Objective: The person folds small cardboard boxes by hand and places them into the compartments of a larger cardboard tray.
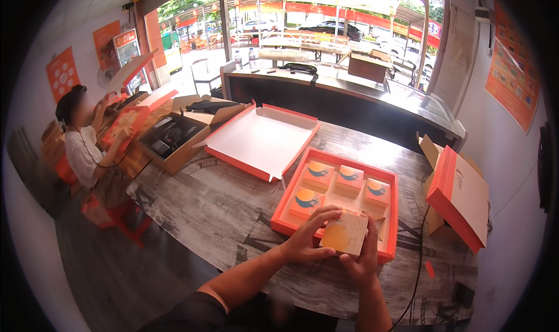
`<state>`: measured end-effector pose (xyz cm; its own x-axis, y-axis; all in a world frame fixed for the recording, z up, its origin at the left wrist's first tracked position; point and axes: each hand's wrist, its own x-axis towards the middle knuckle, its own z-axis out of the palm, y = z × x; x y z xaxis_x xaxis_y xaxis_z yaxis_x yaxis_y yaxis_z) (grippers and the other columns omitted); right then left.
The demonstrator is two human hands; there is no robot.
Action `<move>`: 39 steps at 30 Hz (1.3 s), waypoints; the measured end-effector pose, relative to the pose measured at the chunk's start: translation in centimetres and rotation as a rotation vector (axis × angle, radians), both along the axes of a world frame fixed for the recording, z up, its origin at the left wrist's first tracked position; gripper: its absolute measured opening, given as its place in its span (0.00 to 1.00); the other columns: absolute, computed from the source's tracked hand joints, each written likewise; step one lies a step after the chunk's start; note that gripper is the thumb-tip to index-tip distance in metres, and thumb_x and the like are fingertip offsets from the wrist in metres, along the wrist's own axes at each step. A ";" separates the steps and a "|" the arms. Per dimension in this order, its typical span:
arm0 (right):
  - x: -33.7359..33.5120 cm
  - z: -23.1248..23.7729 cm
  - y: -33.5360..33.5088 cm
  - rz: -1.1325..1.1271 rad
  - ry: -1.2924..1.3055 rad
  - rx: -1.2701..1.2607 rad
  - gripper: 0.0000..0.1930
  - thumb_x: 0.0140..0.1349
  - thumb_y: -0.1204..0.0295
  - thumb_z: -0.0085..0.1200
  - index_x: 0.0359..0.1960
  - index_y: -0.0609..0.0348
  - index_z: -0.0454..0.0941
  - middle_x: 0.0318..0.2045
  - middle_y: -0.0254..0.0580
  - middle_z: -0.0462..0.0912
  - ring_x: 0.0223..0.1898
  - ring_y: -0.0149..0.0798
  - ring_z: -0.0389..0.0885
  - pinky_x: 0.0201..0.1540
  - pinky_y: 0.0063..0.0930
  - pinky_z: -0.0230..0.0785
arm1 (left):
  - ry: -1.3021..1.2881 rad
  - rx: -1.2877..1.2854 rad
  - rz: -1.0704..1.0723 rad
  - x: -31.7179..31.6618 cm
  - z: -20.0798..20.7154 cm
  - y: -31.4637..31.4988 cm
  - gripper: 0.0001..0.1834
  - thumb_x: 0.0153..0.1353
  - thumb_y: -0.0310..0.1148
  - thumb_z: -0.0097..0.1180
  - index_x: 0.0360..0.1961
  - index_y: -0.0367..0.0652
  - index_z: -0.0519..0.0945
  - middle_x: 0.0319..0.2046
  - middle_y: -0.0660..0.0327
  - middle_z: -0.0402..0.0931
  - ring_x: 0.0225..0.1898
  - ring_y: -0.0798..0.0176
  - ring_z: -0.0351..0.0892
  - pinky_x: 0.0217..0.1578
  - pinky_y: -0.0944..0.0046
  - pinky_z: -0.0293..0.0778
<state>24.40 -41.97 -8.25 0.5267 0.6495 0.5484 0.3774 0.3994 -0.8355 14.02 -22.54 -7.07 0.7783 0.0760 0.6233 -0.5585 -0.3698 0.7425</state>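
Observation:
Both my hands grip a small square cream carton (345,233) with a yellow round print. My left hand (305,239) closes on its left side, and my right hand (365,259) on its right. The carton is held above the near edge of an orange gift box (394,215) with a divided insert. Inside sit several similar small cartons: one at the far left (318,172), one at the far middle (349,177), one at the right (377,191) and one at the near left (306,200). My hands hide part of the near compartments.
An orange lid (262,137), white inside up, lies beyond the gift box on the wood-patterned table (221,215). Right stands a cardboard carton with an orange box (460,195) leaning on it; a cable (420,262) runs nearby. At left, a person (87,134) handles orange boxes beside an open carton (172,137).

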 end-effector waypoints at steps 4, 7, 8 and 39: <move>-0.4 0.5 0.0 0.001 0.016 -0.002 0.60 0.60 0.54 0.73 0.80 0.67 0.40 0.74 0.53 0.58 0.70 0.51 0.69 0.68 0.43 0.70 | -0.001 -0.009 -0.001 0.0 -0.2 0.0 0.47 0.60 0.51 0.72 0.74 0.43 0.64 0.73 0.51 0.60 0.73 0.50 0.62 0.65 0.51 0.69; -0.1 0.1 0.1 -0.002 0.006 0.001 0.59 0.61 0.55 0.73 0.80 0.67 0.40 0.74 0.53 0.58 0.70 0.51 0.69 0.68 0.44 0.69 | 0.008 -0.031 -0.007 0.2 -0.6 0.0 0.48 0.60 0.52 0.72 0.74 0.43 0.64 0.73 0.51 0.60 0.73 0.50 0.62 0.65 0.50 0.69; -0.1 0.0 0.0 -0.005 0.003 -0.006 0.59 0.61 0.55 0.73 0.80 0.67 0.40 0.74 0.53 0.58 0.70 0.51 0.69 0.68 0.44 0.69 | 0.009 -0.043 -0.011 0.3 -0.7 -0.1 0.48 0.60 0.52 0.72 0.74 0.43 0.64 0.73 0.51 0.60 0.73 0.50 0.62 0.65 0.50 0.69; -0.1 0.3 0.1 0.002 0.009 -0.001 0.59 0.61 0.54 0.73 0.80 0.67 0.40 0.74 0.54 0.59 0.69 0.50 0.71 0.67 0.43 0.71 | 0.008 -0.056 -0.014 0.4 -0.9 -0.2 0.47 0.60 0.51 0.73 0.74 0.43 0.64 0.72 0.51 0.61 0.73 0.50 0.62 0.64 0.51 0.70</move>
